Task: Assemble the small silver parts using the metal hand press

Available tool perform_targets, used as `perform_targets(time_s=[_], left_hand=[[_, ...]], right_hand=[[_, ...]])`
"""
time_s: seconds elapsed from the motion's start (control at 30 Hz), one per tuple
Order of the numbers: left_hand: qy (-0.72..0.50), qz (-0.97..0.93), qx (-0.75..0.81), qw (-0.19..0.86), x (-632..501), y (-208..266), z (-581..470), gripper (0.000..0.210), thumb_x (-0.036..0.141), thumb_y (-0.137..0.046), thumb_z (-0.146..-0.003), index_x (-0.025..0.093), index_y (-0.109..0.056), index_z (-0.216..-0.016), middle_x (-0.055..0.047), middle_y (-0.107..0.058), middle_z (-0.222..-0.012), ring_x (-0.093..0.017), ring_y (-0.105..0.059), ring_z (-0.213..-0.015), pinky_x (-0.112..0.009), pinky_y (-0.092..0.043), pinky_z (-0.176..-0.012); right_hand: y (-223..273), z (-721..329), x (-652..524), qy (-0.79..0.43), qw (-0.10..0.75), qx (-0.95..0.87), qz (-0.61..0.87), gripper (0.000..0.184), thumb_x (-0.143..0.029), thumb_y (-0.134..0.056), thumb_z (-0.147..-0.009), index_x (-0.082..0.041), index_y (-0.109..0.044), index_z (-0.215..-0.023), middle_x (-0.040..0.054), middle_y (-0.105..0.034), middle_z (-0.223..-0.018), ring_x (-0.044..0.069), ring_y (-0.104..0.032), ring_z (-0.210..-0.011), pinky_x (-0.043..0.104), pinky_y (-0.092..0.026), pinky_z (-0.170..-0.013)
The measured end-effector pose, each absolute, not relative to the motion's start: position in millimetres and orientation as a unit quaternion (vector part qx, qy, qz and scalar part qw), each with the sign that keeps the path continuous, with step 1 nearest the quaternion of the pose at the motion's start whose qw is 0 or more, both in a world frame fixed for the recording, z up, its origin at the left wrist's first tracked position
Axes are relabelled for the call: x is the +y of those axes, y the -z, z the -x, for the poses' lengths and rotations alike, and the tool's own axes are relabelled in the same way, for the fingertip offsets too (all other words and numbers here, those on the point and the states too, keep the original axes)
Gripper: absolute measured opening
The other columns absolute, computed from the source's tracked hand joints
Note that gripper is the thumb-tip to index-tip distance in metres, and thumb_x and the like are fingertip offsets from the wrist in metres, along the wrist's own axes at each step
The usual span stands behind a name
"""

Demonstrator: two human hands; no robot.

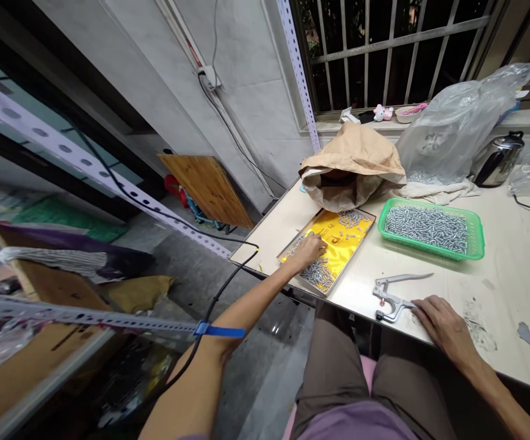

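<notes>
My left hand point(311, 249) reaches into a shallow tray point(352, 263) with a yellow lining, its fingers curled down among small silvery metal pieces point(317, 273). The fingertips are hidden, so whatever they pinch does not show. On the table's front edge lies my right hand point(441, 319), its fingers closed over the end of the lower handle of grey metal hand pliers point(395, 300). The pliers rest on the tabletop with their jaws to the left and the upper handle spread away.
Beyond the tray sits an open brown paper bag point(361, 153). A green basket point(475, 244) full of similar metal pieces stands to its right. Farther back are a clear plastic bag point(457, 128) and a kettle point(498, 160). A black cable point(214, 299) crosses beside my left arm.
</notes>
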State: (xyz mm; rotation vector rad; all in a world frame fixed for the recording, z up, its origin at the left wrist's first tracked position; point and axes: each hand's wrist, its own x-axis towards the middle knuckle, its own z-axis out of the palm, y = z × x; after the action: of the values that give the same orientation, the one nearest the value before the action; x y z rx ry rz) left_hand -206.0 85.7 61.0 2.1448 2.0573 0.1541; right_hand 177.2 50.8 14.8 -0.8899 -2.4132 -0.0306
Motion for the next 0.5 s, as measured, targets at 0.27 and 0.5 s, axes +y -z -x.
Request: perform_targets(time_s=[0.27,0.5], left_hand=[[-0.110,-0.692,0.705,0.104,83,-44,213,0.021,0.019,-0.053,-0.082,0.013,-0.069,-0.070,-0.007,-0.063,-0.079,-0.018,-0.055,-0.080,-0.027,-0.042,-0.073],[-0.318,-0.470,0.730,0.382,82,-42,224,0.026,0.036,-0.065,-0.077,0.010,-0.065,-0.069,0.001,-0.056,-0.055,-0.007,-0.042,-0.045,-0.020,-0.034,-0.046]], right_hand=[[-14,-178,51,0.008,0.272,-0.902,0.337,0.032,-0.033,-0.034,-0.101,-0.019,-0.062,-0.093,0.0045,-0.060,-0.078,0.017,-0.058,-0.074,0.028,-0.045,-0.069],[-15,-178,51,0.002,0.270,-0.902,0.338,0.033,-0.034,-0.033,-0.101,-0.020,-0.062,-0.093,0.0044,-0.060,-0.079,0.017,-0.059,-0.074,0.028,-0.045,-0.070]])
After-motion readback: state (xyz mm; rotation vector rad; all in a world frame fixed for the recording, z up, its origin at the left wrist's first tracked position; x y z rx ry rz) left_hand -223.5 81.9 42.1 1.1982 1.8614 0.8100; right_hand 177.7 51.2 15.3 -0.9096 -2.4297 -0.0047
